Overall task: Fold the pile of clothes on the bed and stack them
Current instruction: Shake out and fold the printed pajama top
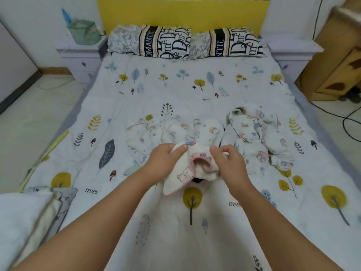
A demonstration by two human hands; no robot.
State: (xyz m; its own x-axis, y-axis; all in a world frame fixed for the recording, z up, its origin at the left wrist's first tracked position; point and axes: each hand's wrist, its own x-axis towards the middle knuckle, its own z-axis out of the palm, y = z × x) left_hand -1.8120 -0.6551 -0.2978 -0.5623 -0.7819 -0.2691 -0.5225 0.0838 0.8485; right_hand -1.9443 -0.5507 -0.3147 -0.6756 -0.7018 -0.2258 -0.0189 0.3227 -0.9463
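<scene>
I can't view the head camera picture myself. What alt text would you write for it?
Two bare hands, left hand and right hand, hold a small white garment with pink trim above a tree-patterned quilt. Beyond it lie crumpled printed clothes, with two lettered pillows against a yellow headboard.

Both bare forearms are extended forward, converging. The left hand (166, 159) is curled, thumb pinched over fabric. The right hand (227, 161) is held opposite, fingers bent, fingertips pinched on the same fabric.
</scene>
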